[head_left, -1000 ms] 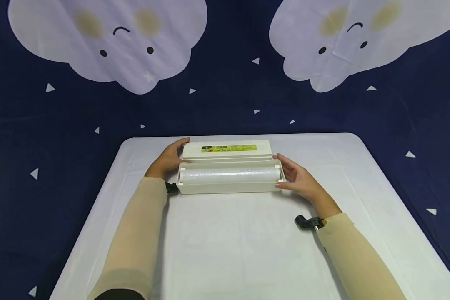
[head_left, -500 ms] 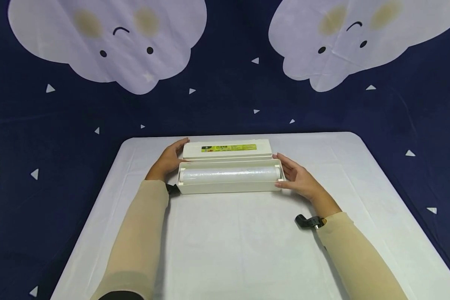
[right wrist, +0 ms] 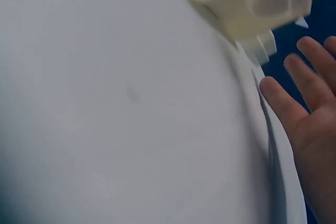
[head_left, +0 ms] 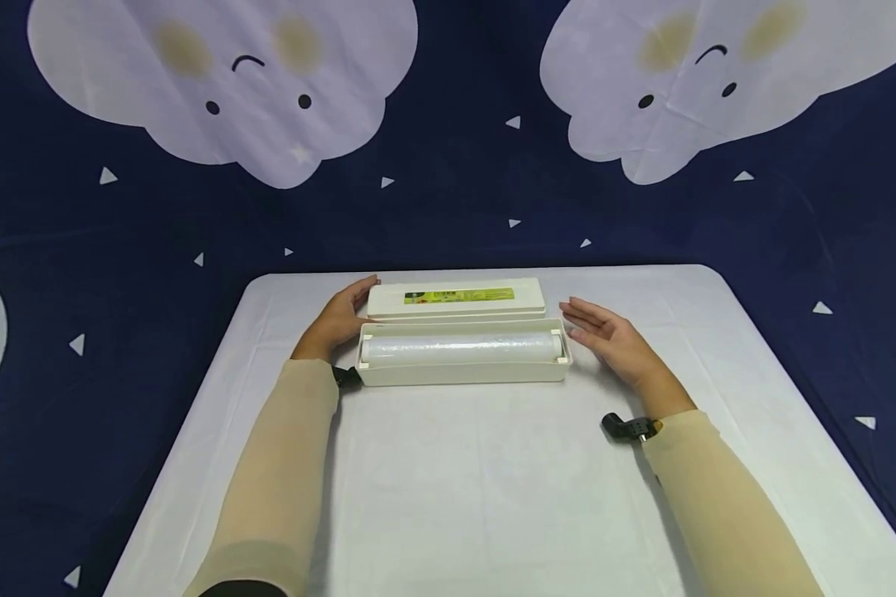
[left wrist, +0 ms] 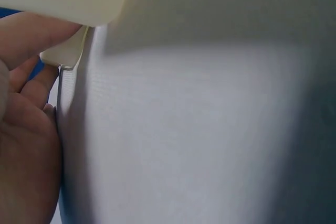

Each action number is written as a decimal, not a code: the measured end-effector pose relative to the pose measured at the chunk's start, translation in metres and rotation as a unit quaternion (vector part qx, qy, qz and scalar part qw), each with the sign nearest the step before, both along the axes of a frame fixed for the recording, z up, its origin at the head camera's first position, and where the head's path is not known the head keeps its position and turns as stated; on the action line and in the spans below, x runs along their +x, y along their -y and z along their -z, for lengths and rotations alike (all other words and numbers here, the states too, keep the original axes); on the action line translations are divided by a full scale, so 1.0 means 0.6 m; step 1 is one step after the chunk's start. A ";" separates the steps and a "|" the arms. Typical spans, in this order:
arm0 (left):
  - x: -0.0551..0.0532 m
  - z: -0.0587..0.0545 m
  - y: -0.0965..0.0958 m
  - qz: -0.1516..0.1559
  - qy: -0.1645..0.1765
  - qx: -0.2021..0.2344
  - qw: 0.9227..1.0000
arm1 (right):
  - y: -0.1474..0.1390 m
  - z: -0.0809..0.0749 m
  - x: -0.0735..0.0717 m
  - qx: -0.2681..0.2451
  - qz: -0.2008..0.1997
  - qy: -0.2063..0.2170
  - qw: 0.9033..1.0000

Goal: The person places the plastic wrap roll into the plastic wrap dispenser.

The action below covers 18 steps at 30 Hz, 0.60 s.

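Observation:
A long white plastic-wrap box (head_left: 463, 375) lies on the table without its cover, a roll of clear plastic wrap (head_left: 459, 349) inside it. Directly behind it is the white lid (head_left: 455, 311), bearing a yellow-green label (head_left: 459, 295). My left hand (head_left: 334, 321) holds the lid's left end, thumb at the front and fingers toward the back. In the left wrist view, the thumb (left wrist: 37, 34) lies under the overhanging box end. My right hand (head_left: 605, 336) is spread just off the box's right end, holding nothing; a gap shows between them in the right wrist view.
A white cloth covers the table (head_left: 463, 489), whose far edge runs close behind the lid. Beyond it hangs a dark blue cloth (head_left: 455, 199) with clouds and small triangles. Black wrist cameras sit on both arms, the right one (head_left: 627, 428) standing out toward the middle.
My right hand has let go of the box's right end and moved slightly away to the right, its fingers straightening. The left hand, box and lid keep their places.

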<state>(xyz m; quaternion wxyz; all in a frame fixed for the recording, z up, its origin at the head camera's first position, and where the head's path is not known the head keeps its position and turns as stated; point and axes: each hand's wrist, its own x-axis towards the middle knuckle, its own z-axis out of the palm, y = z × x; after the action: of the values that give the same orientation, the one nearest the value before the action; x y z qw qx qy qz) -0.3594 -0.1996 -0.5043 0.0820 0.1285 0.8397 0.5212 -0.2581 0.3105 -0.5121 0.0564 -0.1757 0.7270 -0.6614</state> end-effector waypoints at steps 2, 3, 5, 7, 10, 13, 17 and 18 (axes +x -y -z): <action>-0.001 0.002 0.001 0.000 0.001 0.005 1.000 | -0.006 0.001 -0.006 0.007 0.024 0.004 1.000; -0.002 0.003 0.002 0.001 0.001 0.005 1.000 | -0.009 0.002 -0.009 0.006 0.030 0.007 1.000; -0.002 0.004 0.002 -0.002 0.002 0.003 1.000 | -0.013 0.002 -0.017 0.004 0.036 0.011 0.999; -0.002 0.004 0.003 -0.004 0.004 0.001 1.000 | -0.014 0.000 -0.025 0.000 0.034 0.015 0.999; -0.003 0.004 0.002 -0.008 0.006 -0.002 1.000 | -0.013 -0.004 -0.042 0.002 0.037 0.021 0.999; -0.001 0.002 0.001 -0.009 0.008 0.002 1.000 | -0.009 -0.008 -0.061 0.012 0.038 0.025 0.999; 0.004 0.000 -0.002 -0.004 0.009 0.005 1.000 | -0.005 -0.012 -0.084 0.018 0.038 0.031 0.999; 0.004 0.000 -0.003 -0.002 0.010 0.006 1.000 | -0.004 -0.014 -0.089 0.019 0.040 0.035 0.998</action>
<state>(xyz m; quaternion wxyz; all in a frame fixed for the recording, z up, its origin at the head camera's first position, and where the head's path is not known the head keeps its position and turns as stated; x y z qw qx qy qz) -0.3569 -0.1980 -0.5040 0.0885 0.1218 0.8360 0.5276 -0.3113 0.3126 -0.5040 0.0585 -0.1221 0.7437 -0.6546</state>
